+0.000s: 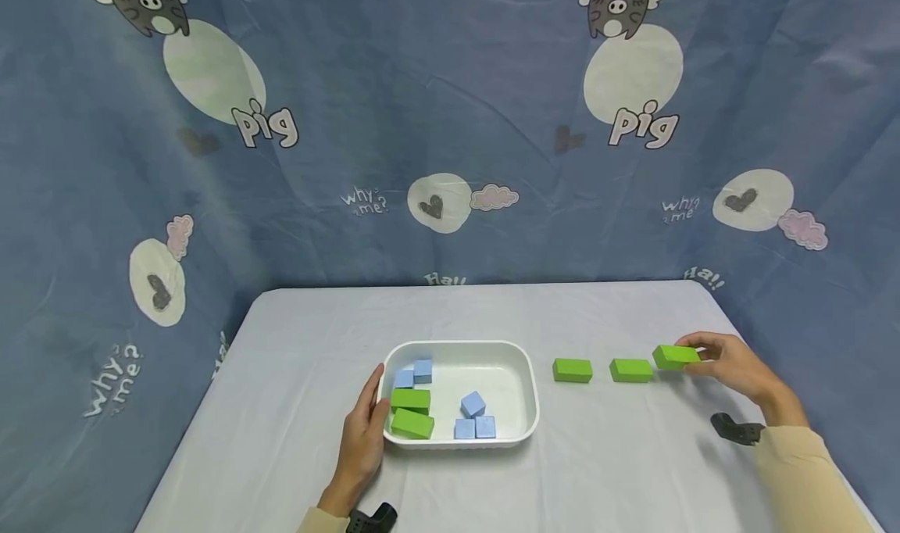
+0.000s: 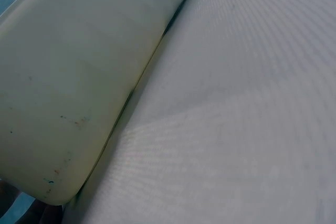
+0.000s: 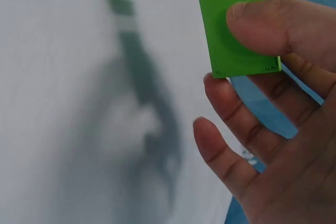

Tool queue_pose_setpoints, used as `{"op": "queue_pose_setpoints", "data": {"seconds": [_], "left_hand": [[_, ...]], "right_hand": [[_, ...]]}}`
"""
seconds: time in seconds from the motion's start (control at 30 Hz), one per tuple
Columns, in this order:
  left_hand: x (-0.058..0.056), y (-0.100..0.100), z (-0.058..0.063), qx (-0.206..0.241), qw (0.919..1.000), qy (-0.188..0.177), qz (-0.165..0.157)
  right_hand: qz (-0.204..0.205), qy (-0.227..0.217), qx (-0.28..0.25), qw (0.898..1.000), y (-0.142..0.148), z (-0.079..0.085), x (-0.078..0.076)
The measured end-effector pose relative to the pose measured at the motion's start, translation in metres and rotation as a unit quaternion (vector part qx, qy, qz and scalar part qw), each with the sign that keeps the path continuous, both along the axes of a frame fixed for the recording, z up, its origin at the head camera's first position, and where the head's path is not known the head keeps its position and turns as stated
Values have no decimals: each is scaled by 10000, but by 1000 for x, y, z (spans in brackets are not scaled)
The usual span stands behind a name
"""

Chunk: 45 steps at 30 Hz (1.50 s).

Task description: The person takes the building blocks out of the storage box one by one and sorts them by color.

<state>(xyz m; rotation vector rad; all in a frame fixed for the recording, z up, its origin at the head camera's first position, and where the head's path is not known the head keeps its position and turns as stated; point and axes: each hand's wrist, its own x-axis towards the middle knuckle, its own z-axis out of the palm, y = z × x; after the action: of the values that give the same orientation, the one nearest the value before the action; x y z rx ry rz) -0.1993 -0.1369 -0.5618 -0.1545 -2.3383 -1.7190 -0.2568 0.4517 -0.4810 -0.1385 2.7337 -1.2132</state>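
Note:
My right hand [image 1: 731, 373] pinches a green rectangular block [image 1: 675, 357] between thumb and fingers, at the right side of the table. In the right wrist view, the thumb lies across the face of this block [image 3: 231, 30], and its shadow falls apart from it on the cloth. My left hand [image 1: 360, 443] rests against the left side of a white tray [image 1: 492, 361], its visible fingers fairly straight along the rim. Inside the tray, two green blocks [image 1: 412, 423] lie at the left with two blue cubes [image 1: 423, 371] behind them. Three more blue cubes [image 1: 473, 404] sit nearer the middle.
Two green blocks stand in a row on the white-covered table [image 1: 598, 455], one just right of the tray [image 1: 573, 370] and another block [image 1: 630, 370] beside the held one. A blue printed curtain [image 1: 492, 126] hangs behind the table and along its sides.

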Motion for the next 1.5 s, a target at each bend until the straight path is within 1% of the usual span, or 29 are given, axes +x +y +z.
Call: {"op": "queue_pose_setpoints", "data": {"seconds": [0.2,0.37,0.53,0.83,0.93,1.0,1.23,1.37,1.5], "left_hand": [[1,-2,1,29,10000,-68,-15],[1,-3,1,23,10000,-46,-20],[1,-3,1,8,10000,-31,25],[-1,-4,4,86,9999,55,-129],[-2,-3,4,138,9998,60,-164],[-2,-2,3,153,9997,60,-181],[-2,-1,1,106,9999,14,-130],[-2,0,1,77,9999,-19,-109],[-1,1,0,36,10000,-41,-81]], "right_hand": [[-183,-155,119,9996,5,-13,1],[-267,-158,337,9990,9,-21,5],[-334,-295,375,9983,8,-25,9],[-335,-322,473,9978,8,-27,9],[-405,-354,499,9973,10,-26,9],[-424,-292,487,9975,11,-23,9],[-386,126,496,9979,0,-7,3],[-201,291,457,9983,-12,1,-1],[59,577,404,9975,-27,8,-6]]}}
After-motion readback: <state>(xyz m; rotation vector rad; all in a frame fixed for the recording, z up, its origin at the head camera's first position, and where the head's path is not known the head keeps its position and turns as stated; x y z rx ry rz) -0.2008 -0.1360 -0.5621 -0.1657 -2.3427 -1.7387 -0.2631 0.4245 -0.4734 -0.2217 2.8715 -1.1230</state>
